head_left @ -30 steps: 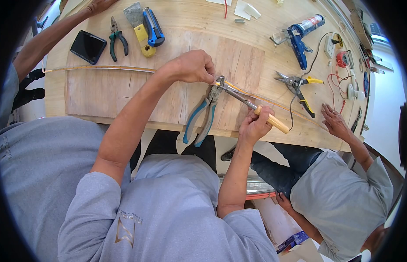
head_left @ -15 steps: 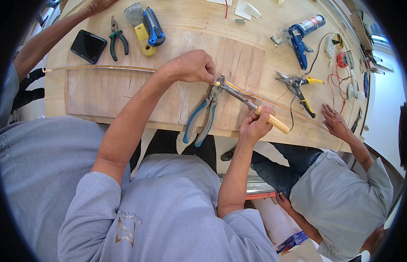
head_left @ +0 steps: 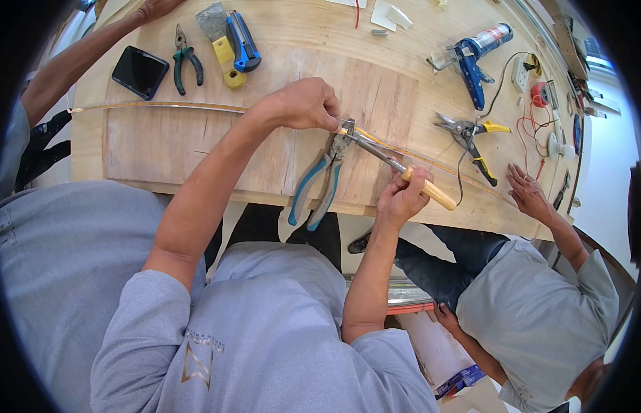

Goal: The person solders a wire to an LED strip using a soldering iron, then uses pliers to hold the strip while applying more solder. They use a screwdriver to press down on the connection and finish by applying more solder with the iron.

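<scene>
My right hand [head_left: 403,197] grips the wooden handle of a soldering iron [head_left: 434,190], its metal shaft slanting up and left. The iron's tip meets the jaws of blue-and-grey pliers [head_left: 319,184], which lie on the table with handles over the front edge. My left hand [head_left: 308,104] is closed in a pinch just left of the jaws; what sits between its fingertips is too small to make out. A thin yellowish LED strip [head_left: 431,162] runs across the table, passing by the jaws and under my left wrist.
Around lie a phone [head_left: 140,72], green-handled pliers [head_left: 188,62], a scraper [head_left: 227,60], a utility knife [head_left: 243,43], a caulking gun [head_left: 470,69], tin snips [head_left: 465,131] and a power strip [head_left: 519,73]. A co-worker's hand [head_left: 530,193] rests at right; another person's arm [head_left: 86,58] reaches in at left.
</scene>
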### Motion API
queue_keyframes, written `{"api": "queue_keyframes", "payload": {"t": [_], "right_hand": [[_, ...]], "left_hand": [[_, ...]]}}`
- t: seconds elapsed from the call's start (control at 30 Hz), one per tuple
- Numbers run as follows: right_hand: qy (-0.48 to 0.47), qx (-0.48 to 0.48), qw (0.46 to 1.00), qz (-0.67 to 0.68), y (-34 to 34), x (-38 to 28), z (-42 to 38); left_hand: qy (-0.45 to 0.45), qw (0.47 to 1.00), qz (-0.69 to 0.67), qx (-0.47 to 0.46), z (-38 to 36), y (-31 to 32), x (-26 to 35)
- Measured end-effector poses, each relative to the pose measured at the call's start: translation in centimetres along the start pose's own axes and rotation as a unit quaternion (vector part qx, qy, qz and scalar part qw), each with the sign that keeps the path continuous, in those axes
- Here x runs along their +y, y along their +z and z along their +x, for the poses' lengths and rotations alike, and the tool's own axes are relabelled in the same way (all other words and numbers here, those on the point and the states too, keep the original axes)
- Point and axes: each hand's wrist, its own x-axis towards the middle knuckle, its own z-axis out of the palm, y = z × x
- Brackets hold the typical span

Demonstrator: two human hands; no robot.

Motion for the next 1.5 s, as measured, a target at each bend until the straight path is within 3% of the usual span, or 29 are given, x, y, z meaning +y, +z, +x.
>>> {"api": "queue_keyframes", "payload": {"t": [0.7, 0.8, 0.9, 1.0, 1.03, 1.13, 1.23, 1.33, 1.37, 1.5], "right_hand": [[0.011, -0.021, 0.999, 0.024, -1.1, 0.4, 0.3], [0.015, -0.004, 1.000, 0.026, -1.3, 0.3, 0.5], [0.035, 0.005, 0.998, 0.045, -1.2, 0.2, 0.4], [0.038, 0.016, 0.998, 0.049, -1.0, -0.1, 0.3], [0.036, 0.017, 0.998, 0.049, -0.8, 0.0, 0.3], [0.036, 0.012, 0.998, 0.058, -1.3, 0.2, 0.5], [0.043, 0.001, 0.997, 0.058, -1.7, 0.3, 0.6], [0.068, 0.030, 0.993, 0.089, -1.4, -0.1, 0.5], [0.073, 0.037, 0.992, 0.099, -1.5, -0.4, 0.5], [0.071, 0.062, 0.989, 0.112, -2.4, -2.2, 0.9]], "left_hand": [[0.009, 1.000, -0.009, -0.015, -0.3, -0.4, 0.2], [0.048, 0.999, -0.006, 0.007, -0.7, -0.3, 0.0], [0.184, 0.965, -0.180, -0.055, -3.0, -3.3, -1.3], [-0.041, 0.975, -0.189, 0.106, -5.0, -4.1, -0.6], [-0.068, 0.969, -0.196, 0.135, -5.2, -3.9, -0.3], [-0.060, 0.964, -0.198, 0.165, -4.9, -3.1, -0.7], [0.057, 0.985, -0.087, 0.137, -4.2, -0.8, -0.3], [0.060, 0.991, -0.046, 0.109, -3.3, 0.8, 0.7], [0.029, 0.986, -0.114, 0.118, -3.1, 0.9, 0.9], [-0.035, 0.980, -0.156, 0.116, -3.6, -0.6, 1.8]]}}
